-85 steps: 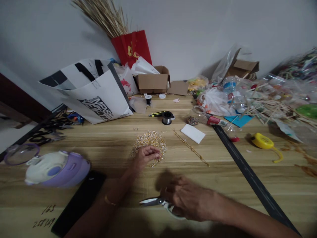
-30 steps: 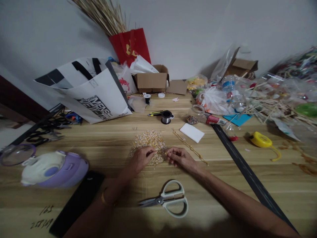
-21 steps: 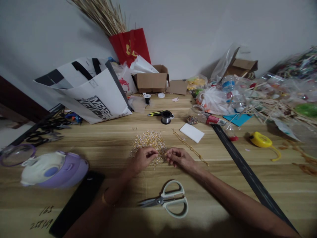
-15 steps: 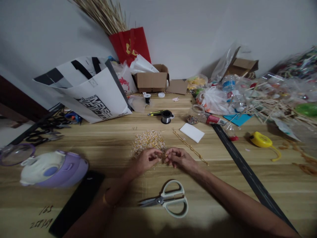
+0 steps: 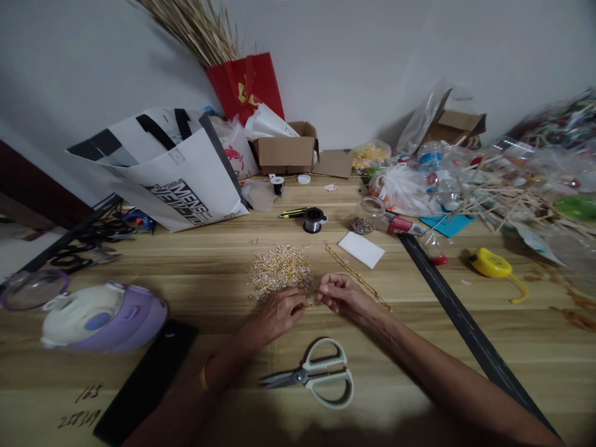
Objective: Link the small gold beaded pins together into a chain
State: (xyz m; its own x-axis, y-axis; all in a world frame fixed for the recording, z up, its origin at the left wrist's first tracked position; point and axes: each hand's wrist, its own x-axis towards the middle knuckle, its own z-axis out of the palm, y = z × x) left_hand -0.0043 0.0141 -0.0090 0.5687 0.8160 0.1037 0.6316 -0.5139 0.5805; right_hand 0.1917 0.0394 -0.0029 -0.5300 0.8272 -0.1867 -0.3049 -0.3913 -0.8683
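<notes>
A heap of small gold and silvery pieces (image 5: 280, 268) lies on the wooden table (image 5: 209, 267). At its near edge my left hand (image 5: 282, 311) is closed, fingers bent downward, with what they pinch too small to name. Just right of the heap, my right hand (image 5: 338, 292) pinches something tiny that I cannot make out. A narrow gap separates the fingertips of the two hands. Beside my right hand a gold chain (image 5: 358, 277) stretches diagonally over the wood. Scissors with pale handles (image 5: 310, 374) lie below both hands, blades pointing left.
Behind the heap are a wire spool (image 5: 313, 219), a white folded sheet (image 5: 361, 249) and a jar of beads (image 5: 367, 217). A purple and white bottle (image 5: 107, 318) and a black phone-like slab (image 5: 146, 379) lie left. A yellow tape measure (image 5: 491, 262) is at right.
My left hand has turned over and moved slightly down, showing its back. My right hand has shifted a little right, so the fingertips are farther apart.
</notes>
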